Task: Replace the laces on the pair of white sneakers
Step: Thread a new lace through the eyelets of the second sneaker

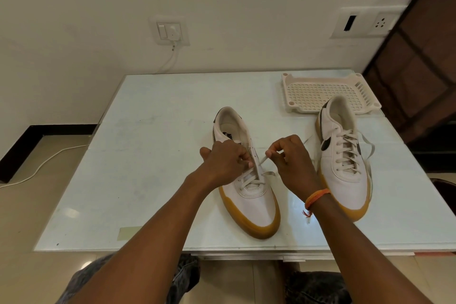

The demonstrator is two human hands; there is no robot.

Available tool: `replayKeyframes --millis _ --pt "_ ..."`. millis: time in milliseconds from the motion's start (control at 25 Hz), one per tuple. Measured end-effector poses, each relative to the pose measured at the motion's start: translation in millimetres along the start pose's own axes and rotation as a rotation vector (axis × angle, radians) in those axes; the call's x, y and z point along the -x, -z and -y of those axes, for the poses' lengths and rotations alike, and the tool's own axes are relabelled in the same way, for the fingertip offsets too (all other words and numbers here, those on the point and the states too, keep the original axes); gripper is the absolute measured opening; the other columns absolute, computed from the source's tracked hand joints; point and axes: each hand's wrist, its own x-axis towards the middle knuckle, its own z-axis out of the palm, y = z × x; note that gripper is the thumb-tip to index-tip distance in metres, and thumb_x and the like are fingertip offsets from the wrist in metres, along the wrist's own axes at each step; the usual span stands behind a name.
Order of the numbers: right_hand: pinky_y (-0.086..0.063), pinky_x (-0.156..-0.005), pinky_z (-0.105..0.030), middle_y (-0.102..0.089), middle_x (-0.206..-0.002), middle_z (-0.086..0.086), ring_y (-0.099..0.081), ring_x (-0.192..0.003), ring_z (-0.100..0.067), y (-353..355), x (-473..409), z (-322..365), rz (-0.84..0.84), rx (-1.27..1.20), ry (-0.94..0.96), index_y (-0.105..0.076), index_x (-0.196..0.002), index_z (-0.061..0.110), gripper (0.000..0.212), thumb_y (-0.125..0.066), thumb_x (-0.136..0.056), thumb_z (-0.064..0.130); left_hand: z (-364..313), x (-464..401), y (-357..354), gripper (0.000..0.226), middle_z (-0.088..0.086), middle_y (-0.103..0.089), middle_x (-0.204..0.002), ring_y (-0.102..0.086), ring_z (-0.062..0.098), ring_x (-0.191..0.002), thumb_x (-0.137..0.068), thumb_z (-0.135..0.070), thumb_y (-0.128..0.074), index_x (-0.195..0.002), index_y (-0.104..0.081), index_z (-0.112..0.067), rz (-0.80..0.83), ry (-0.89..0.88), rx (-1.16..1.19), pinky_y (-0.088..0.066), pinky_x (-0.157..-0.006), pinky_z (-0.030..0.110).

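Centrally, the near sneaker (246, 180) lies on the glass table (148, 155), toe toward the person. Over its eyelets, the left hand (225, 158) curls its fingers at the lace (254, 181) crossings; which strand they pinch is probably hidden under the knuckles. Just right of the sneaker's tongue, the right hand (291, 158) pinches the lace end between thumb and forefinger, other fingers curled. Right of the near sneaker stands the second sneaker (343, 158), fully laced. Beyond that shoe sits a white plastic tray (328, 92), holding nothing visible.
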Motion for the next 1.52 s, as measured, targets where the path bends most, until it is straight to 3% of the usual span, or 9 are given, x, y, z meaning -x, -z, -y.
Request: replayKeyframes --millis 160,240,320,480,600,960,1080,1360,1520 --pt "-0.040 -0.075 -0.003 -0.046 -0.108 0.003 -0.050 -0.092 -0.005 4.0 0.0 -0.4 0.072 -0.009 0.062 -0.062 -0.097 0.025 0.019 -0.068 -0.087 0.010 -4.2 3.2 -3.0 0.018 -0.009 -0.062 -0.100 -0.051 0.016 -0.102 -0.082 -0.042 -0.074 -0.094 -0.074 -0.029 -0.052 -0.067 -0.120 -0.022 -0.078 0.036" --pt "-0.034 -0.075 0.000 -0.047 -0.111 0.004 -0.048 -0.097 -0.004 6.2 0.3 -0.6 0.121 0.019 0.084 -0.064 -0.096 0.026 0.025 -0.072 -0.081 0.007 -4.1 2.2 -7.3 0.015 -0.009 -0.060 -0.097 -0.051 0.018 -0.103 -0.083 -0.038 -0.073 -0.095 -0.075 -0.028 -0.086 -0.043 -0.099 -0.023 -0.079 0.037" --pt "-0.037 -0.080 -0.006 -0.050 -0.113 0.005 -0.049 -0.101 -0.006 4.3 1.5 -1.0 0.142 0.111 0.110 -0.067 -0.094 0.027 0.022 -0.076 -0.080 0.013 -4.8 0.5 -11.5 0.010 -0.008 -0.059 -0.093 -0.054 0.020 -0.102 -0.086 -0.033 -0.070 -0.092 -0.076 -0.027 -0.122 -0.017 -0.057 -0.025 -0.077 0.038" --pt "-0.049 -0.080 -0.044 -0.060 -0.112 0.001 -0.060 -0.101 -0.023 -6.2 5.6 -4.5 0.007 0.307 0.213 -0.073 -0.088 0.026 0.012 -0.079 -0.078 0.022 -5.8 -2.5 -21.8 0.011 -0.006 -0.061 -0.093 -0.054 0.020 -0.096 -0.087 -0.026 -0.066 -0.087 -0.076 -0.025 -0.116 0.032 0.015 -0.035 -0.083 0.039" --pt "-0.045 -0.080 -0.045 -0.062 -0.111 -0.002 -0.060 -0.100 -0.028 -5.3 5.3 -2.3 -0.036 0.338 0.321 -0.072 -0.091 0.026 0.019 -0.081 -0.075 0.020 -4.5 -4.0 -29.7 0.011 -0.005 -0.064 -0.087 -0.060 0.023 -0.087 -0.086 -0.028 -0.067 -0.079 -0.075 -0.024 -0.123 0.059 0.093 -0.050 -0.085 0.048" --pt "-0.045 -0.077 -0.044 -0.063 -0.103 -0.007 -0.062 -0.090 -0.029 0.7 5.6 4.7 -0.022 0.442 0.483 -0.073 -0.082 0.022 0.015 -0.083 -0.073 0.016 -5.6 -2.4 -35.0 0.009 -0.003 -0.066 -0.092 -0.059 0.020 -0.091 -0.088 -0.027 -0.067 -0.084 -0.074 -0.023 -0.202 0.095 0.084 -0.046 -0.086 0.047" --pt "-0.043 -0.073 -0.040 -0.054 -0.105 -0.006 -0.056 -0.086 -0.025 -8.3 7.4 0.8 -0.007 0.462 0.359 -0.064 -0.089 0.016 0.003 -0.065 -0.088 0.018 -8.3 4.3 -34.1 0.017 -0.002 -0.055 -0.110 -0.049 0.020 -0.103 -0.098 -0.026 -0.051 -0.099 -0.067 -0.020 -0.152 0.020 -0.043 -0.037 -0.089 0.040" --pt "-0.036 -0.075 -0.032 -0.046 -0.088 -0.007 -0.038 -0.080 -0.010 -31.3 1.8 5.4 0.216 0.025 -0.108 -0.042 -0.068 0.019 0.034 -0.041 -0.102 0.022 -19.3 13.4 -32.2 0.027 -0.002 -0.049 -0.114 -0.042 0.020 -0.106 -0.099 -0.036 -0.037 -0.102 -0.060 -0.021 -0.160 0.059 -0.195 -0.027 -0.080 0.036" --pt "-0.045 -0.081 -0.040 -0.047 -0.103 -0.002 -0.053 -0.087 -0.020 -8.1 -3.8 -2.3 -0.133 0.107 -0.255 -0.055 -0.083 0.020 0.018 -0.064 -0.090 0.034 -20.6 15.5 -24.5 0.023 -0.006 -0.050 -0.090 -0.048 0.017 -0.096 -0.094 -0.032 -0.045 -0.078 -0.057 -0.021 -0.249 0.098 -0.149 -0.022 -0.078 0.035"
